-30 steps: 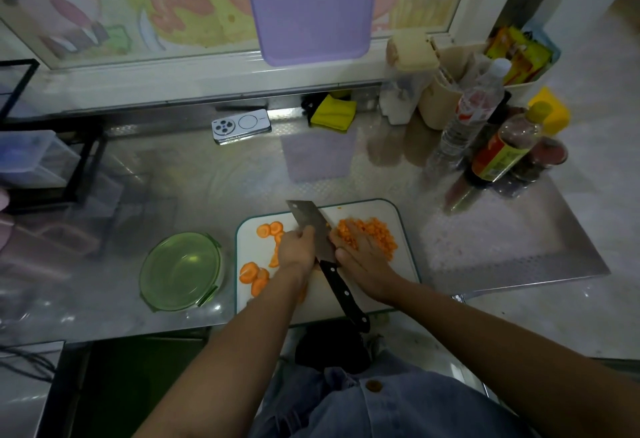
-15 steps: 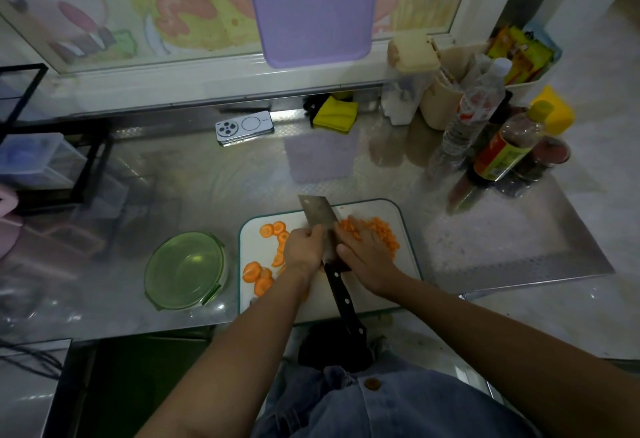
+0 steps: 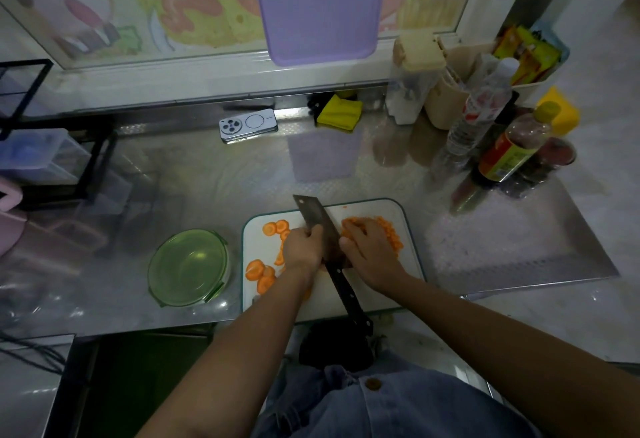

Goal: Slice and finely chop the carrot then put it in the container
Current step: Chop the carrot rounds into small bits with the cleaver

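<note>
On cutting board (image 3: 325, 302), our left hand (image 3: 304, 247) curls fingers round cleaver (image 3: 313, 219) blade near spine; black handle free, jutting toward us. Our right hand (image 3: 372, 254) lies palm-down on chopped carrot (image 3: 393, 235), fingers bent toward blade; whether it grips any bits, we cannot tell. Left of blade lie carrot slices (image 3: 265, 273). Just beside board's left edge sits green container (image 3: 188, 268); we see its green floor. At right, bottle (image 3: 509, 157): red-yellow label, print too small to read.

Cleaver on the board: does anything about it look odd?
Yes. The handle of the cleaver is free and juts past the near edge of the cutting board; the left hand grips the blade instead.
</note>
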A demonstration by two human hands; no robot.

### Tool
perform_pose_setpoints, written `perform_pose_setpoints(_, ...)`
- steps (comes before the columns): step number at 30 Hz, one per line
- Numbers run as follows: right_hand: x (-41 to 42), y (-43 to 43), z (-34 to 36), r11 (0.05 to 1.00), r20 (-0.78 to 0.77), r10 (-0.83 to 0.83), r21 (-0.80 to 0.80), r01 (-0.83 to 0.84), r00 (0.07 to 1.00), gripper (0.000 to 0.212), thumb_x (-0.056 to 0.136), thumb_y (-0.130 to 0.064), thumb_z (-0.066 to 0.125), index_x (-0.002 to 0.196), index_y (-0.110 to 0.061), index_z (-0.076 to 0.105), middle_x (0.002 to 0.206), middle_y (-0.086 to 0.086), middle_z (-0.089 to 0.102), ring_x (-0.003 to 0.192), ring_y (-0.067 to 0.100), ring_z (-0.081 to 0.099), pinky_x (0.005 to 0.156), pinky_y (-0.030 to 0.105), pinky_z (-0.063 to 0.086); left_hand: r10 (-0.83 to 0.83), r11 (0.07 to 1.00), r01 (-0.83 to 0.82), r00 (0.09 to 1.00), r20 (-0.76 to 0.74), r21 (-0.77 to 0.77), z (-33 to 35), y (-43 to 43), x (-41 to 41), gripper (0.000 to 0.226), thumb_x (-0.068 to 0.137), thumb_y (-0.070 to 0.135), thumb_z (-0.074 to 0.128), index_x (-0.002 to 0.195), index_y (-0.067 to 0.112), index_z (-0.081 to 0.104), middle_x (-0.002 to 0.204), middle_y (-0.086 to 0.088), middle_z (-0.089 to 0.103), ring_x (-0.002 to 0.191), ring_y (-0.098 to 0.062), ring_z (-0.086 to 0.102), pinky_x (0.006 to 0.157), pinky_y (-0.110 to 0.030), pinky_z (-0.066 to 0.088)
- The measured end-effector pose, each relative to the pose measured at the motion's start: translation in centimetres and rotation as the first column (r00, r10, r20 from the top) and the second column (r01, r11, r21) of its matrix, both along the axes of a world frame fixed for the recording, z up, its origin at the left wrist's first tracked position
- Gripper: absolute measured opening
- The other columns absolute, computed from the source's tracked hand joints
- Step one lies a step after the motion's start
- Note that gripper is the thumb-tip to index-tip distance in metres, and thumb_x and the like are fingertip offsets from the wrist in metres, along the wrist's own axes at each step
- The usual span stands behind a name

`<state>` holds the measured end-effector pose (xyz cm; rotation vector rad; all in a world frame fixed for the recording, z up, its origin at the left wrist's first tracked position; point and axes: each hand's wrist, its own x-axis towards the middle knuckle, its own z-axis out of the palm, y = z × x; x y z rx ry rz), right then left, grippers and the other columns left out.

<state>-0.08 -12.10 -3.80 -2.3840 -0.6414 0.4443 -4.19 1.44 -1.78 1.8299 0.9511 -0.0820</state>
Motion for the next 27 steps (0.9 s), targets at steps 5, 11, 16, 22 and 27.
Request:
perform_pose_setpoints(5, -0.8, 0.2, 2.1, 0.977, -0.122, 0.211, 0.047, -0.207, 0.97, 0.054, 0.088, -0.041, 0.062, 0.136, -0.022, 0.046, 0.113, 0.002, 0.063, 0.099, 0.02, 0.06, 0.077, 0.034, 0.047, 0.049, 0.999, -0.05, 0.999, 0.017, 0.02, -0.4, 0.7, 0.1, 0.039, 0.096, 0.025, 0.046, 0.069, 0.002, 0.062, 0.062, -0.012, 0.062, 0.061, -0.027, 0.064, 0.059, -0.032, 0.052)
perform_pose_setpoints(11, -0.8, 0.9, 1.4, 0.983, -0.138, -0.096, 0.14, 0.115, 0.986, 0.011, 0.094, -0.018, 0.052, 0.096, -0.009, 0.058, 0.074, 0.004, 0.058, 0.066, 0.017, 0.052, 0.06, 0.03, 0.038, 0.069, 0.973, -0.023, 0.979, 0.193, -0.228, 0.4, -0.3, 0.5, 0.047, 0.1, 0.041, 0.04, 0.08, 0.008, 0.067, 0.068, -0.017, 0.067, 0.053, -0.027, 0.061, 0.056, -0.034, 0.052)
perform_pose_setpoints(16, 0.9, 0.1, 1.7, 0.752, -0.542, -0.412, 0.252, 0.61, 0.732, 0.021, 0.095, -0.019, 0.047, 0.094, -0.004, 0.062, 0.078, 0.012, 0.062, 0.07, 0.021, 0.057, 0.066, 0.033, 0.049, -0.263, 0.947, 0.204, 0.936, 0.233, 0.247, -0.8, -1.6, -0.2, 0.038, 0.101, 0.041, 0.037, 0.128, 0.026, 0.057, 0.112, -0.006, 0.044, 0.102, -0.02, 0.047, 0.085, -0.022, 0.034)
perform_pose_setpoints(22, 1.1, -1.5, 2.2, 0.649, -0.658, -0.386, 0.305, 0.697, 0.647, 0.028, 0.097, -0.013, 0.045, 0.071, -0.016, 0.053, 0.054, -0.002, 0.048, 0.044, 0.008, 0.045, 0.043, 0.021, 0.038, -0.609, 0.73, 0.539, 0.792, 0.043, 0.42, -1.5, -3.5, -0.2, 0.051, 0.095, 0.056, 0.013, 0.142, 0.049, 0.03, 0.152, -0.007, 0.019, 0.138, -0.022, 0.015, 0.112, -0.038, 0.015)
perform_pose_setpoints(27, 1.0, -2.3, 2.1, 0.656, -0.644, -0.372, 0.327, 0.68, 0.669, 0.028, 0.097, -0.009, 0.043, 0.073, -0.018, 0.054, 0.053, -0.004, 0.049, 0.041, 0.005, 0.046, 0.043, 0.021, 0.038, -0.589, 0.724, 0.571, 0.804, -0.083, 0.387, -1.4, -3.9, 0.5, 0.049, 0.101, 0.048, 0.019, 0.148, 0.037, 0.026, 0.155, -0.006, 0.014, 0.139, -0.022, 0.009, 0.112, -0.038, 0.01)
